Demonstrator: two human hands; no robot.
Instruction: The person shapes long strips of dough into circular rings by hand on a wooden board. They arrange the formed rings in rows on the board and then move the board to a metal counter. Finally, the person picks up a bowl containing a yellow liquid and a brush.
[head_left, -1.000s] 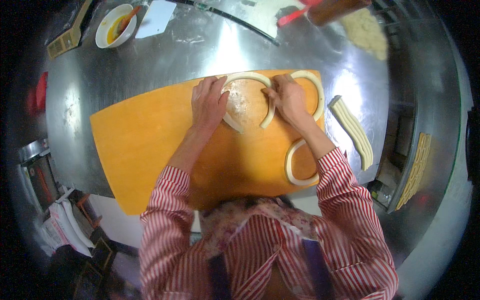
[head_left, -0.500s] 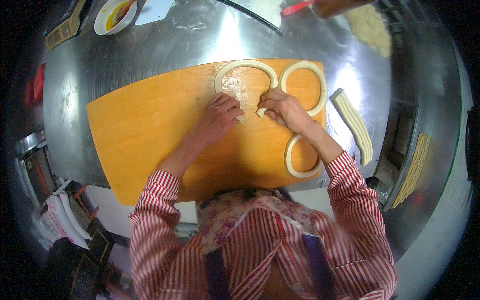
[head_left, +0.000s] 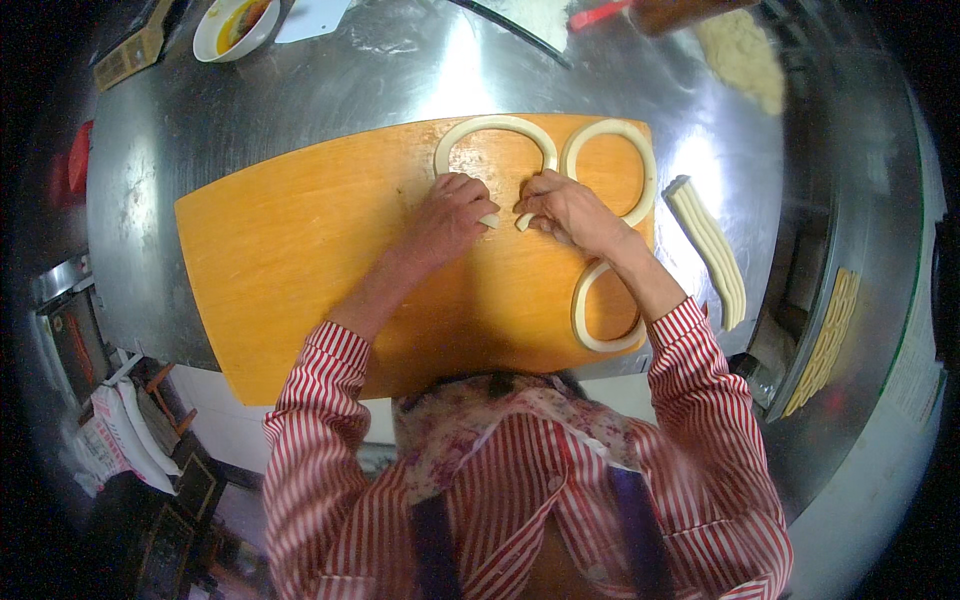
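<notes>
A pale dough rope (head_left: 497, 123) curves in an arch on the wooden board (head_left: 290, 260). My left hand (head_left: 455, 213) pinches one end of it, the tip poking out past the fingers. Its other end is pinched by my right hand (head_left: 562, 207), and a small gap lies between the two tips. Right of this arch lies a dough ring (head_left: 650, 170), partly covered by my right hand and wrist. A second dough ring (head_left: 580, 310) sits below my right forearm, which hides part of it.
Several dough strips (head_left: 708, 250) lie side by side on the metal table (head_left: 390, 90), right of the board. At the far left stands a white bowl (head_left: 207, 38) with yellow liquid. A dough lump (head_left: 740, 60) rests at the far right; twisted strips (head_left: 825, 345) lie beyond the table's right edge.
My left hand has moved slightly to the right and away from me, bringing its dough end closer to the other. My right hand has hardly shifted.
</notes>
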